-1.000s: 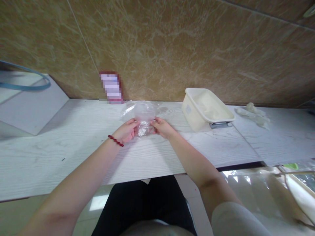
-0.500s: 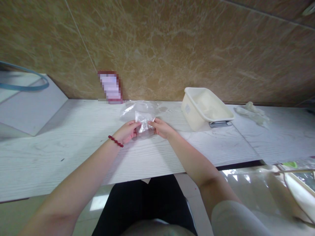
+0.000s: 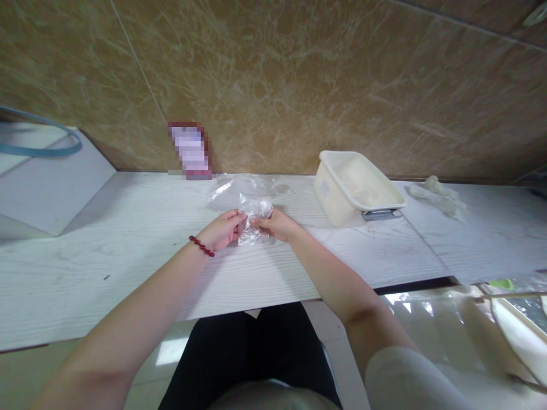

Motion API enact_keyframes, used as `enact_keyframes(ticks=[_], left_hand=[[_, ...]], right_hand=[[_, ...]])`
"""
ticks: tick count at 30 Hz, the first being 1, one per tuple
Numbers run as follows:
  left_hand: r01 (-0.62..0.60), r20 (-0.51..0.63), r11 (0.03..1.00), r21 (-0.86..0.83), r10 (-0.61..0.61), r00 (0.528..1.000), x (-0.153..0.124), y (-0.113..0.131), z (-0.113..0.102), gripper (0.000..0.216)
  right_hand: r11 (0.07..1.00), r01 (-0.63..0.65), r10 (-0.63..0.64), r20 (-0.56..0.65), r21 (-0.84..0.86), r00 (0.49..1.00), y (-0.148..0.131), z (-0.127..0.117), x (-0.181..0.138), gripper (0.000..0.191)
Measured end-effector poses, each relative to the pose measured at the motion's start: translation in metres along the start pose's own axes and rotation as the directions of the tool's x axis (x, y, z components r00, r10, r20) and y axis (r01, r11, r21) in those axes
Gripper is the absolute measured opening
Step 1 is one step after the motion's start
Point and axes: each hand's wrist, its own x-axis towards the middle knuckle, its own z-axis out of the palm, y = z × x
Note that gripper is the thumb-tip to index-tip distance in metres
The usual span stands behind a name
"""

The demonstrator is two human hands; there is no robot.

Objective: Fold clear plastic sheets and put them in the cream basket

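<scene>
A crinkled clear plastic bag (image 3: 255, 232) is held between my two hands, just above the white wood-grain table. My left hand (image 3: 225, 229), with a red bead bracelet (image 3: 201, 246) at the wrist, pinches its left edge between thumb and fingers. From the other side my right hand (image 3: 277, 224) grips it, the thumb pressed onto the front of the plastic. Whether anything lies inside the bag I cannot tell. More clear plastic (image 3: 224, 192) spreads flat on the table just behind my hands.
A cream plastic bin (image 3: 335, 196) with a grey latch stands right of my hands. Crumpled translucent plastic (image 3: 440, 196) lies farther right. A pixelated upright object (image 3: 191, 151) leans on the marbled wall (image 3: 273, 85). At the far left is a grey-white box (image 3: 55, 188) with a blue band (image 3: 43, 152).
The plastic between my hands has become more crumpled and hangs slightly lower. My right thumb has moved left across it, closer to my left thumb.
</scene>
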Motion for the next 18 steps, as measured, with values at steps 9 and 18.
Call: enact_keyframes(ticks=[9, 18], left_hand=[[0.041, 0.102, 0.994, -0.098, -0.031, 0.994, -0.001, 0.002, -0.003, 0.015], [0.21, 0.093, 0.943, -0.259, -0.192, 0.977, -0.009, 0.015, 0.004, 0.022]], right_hand=[[0.994, 0.094, -0.1, -0.138, -0.047, 0.985, 0.0, -0.001, 0.005, 0.015], [0.904, 0.377, -0.383, 0.005, -0.201, 0.924, -0.002, -0.008, 0.001, 0.011]])
